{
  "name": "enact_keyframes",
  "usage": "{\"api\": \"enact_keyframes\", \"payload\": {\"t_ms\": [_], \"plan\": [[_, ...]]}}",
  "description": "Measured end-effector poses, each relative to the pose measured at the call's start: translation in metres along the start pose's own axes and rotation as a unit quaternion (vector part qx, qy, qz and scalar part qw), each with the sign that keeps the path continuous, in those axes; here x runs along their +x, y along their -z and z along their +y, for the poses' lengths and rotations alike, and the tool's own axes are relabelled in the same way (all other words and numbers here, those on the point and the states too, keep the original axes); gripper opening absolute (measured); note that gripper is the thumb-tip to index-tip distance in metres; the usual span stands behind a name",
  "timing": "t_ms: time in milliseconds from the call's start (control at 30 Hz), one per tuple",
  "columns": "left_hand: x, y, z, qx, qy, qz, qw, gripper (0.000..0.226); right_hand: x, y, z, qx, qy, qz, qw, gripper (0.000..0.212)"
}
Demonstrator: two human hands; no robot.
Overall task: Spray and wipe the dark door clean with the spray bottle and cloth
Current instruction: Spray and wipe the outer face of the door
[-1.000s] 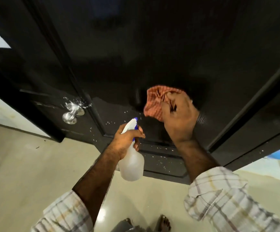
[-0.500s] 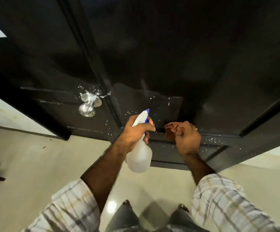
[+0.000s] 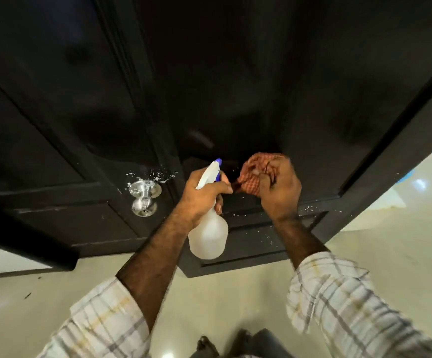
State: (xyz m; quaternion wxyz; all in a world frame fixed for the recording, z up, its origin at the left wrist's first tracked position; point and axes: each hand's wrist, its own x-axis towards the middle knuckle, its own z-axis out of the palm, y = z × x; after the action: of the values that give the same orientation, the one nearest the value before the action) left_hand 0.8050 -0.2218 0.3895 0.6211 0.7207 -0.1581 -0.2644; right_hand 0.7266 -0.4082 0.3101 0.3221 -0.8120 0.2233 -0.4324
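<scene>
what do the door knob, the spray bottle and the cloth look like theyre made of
Door knob: polished metal, likely steel or chrome, judging by its bright mirror-like glints. Spray bottle: translucent white plastic with a matte, cloudy body and a blue nozzle tip. Cloth: soft woven fabric, probably cotton, with an orange check pattern, bunched into folds.

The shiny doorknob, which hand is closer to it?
The left hand, holding the spray bottle, is just right of the doorknob. The right hand, bunching the cloth, is farther right.
</scene>
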Motion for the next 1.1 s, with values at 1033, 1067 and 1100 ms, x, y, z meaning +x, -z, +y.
{"api": "enact_keyframes", "payload": {"t_ms": [1033,1067,1100], "plan": [[-0.026,0.017,-0.046,-0.031,0.017,0.094,0.995,0.018,-0.017,-0.034,-0.015,-0.074,0.194,-0.129,0.970,0.013],[-0.029,0.019,-0.039,-0.041,0.014,0.102,0.994,0.023,0.000,-0.028,-0.039,-0.049,0.217,-0.085,0.971,0.010],[-0.032,0.020,-0.030,-0.053,0.012,0.110,0.992,0.027,0.018,-0.023,-0.062,-0.029,0.236,-0.044,0.970,0.008]]}}
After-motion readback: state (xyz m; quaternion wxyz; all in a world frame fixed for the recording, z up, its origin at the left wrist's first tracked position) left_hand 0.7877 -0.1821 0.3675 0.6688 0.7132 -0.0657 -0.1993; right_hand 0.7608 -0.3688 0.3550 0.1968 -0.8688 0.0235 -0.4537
